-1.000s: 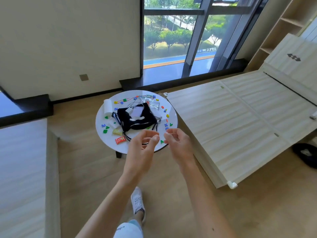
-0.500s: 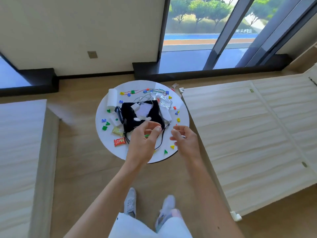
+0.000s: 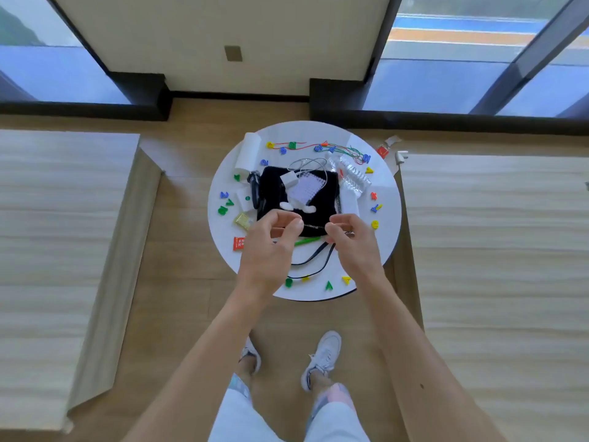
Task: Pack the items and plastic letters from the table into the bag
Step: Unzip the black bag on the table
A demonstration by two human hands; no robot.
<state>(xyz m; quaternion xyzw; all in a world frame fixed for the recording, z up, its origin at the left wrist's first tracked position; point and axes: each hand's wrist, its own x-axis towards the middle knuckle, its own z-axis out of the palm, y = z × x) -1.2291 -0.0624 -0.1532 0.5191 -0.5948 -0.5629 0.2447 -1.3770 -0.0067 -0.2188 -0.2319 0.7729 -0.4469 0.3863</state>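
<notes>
**Step in hand.** Opening the bag. The black fabric bag (image 3: 298, 202) lies flat at the centre of the round white surface (image 3: 312, 132). Both hands are at its near edge. The left hand (image 3: 271, 247) has its fingers (image 3: 296, 225) curled, thumb and forefinger closed on that edge. The right hand (image 3: 355, 250) pinches the same edge just to the right. A thin line, probably the zip or rim of the mouth, runs between the two grips. The black strap (image 3: 310, 260) loops toward the near rim of the surface. Packing does not appear to have started.

**Position of the items.**
- A white charger block (image 3: 288, 180) with its cable and a pale lilac gridded sheet (image 3: 306, 190) rest on top of the bag.
- The coloured plastic letters (image 3: 329, 285) are scattered around the bag on all sides.
- A white paper roll (image 3: 247, 151) lies at the far left.
- A clear plastic bottle (image 3: 353, 179) lies to the right of the bag.

**Next move.** Spread the mouth apart and hold it with one hand. The items resting on the bag are likely to slide when the fabric lifts, so clear them first or raise the edge slowly.

**Writing.** A small red sachet (image 3: 239, 244) at the near left carries white print, too small to read. One blue piece (image 3: 224, 195) reads as a 2. No brand is legible.
</notes>
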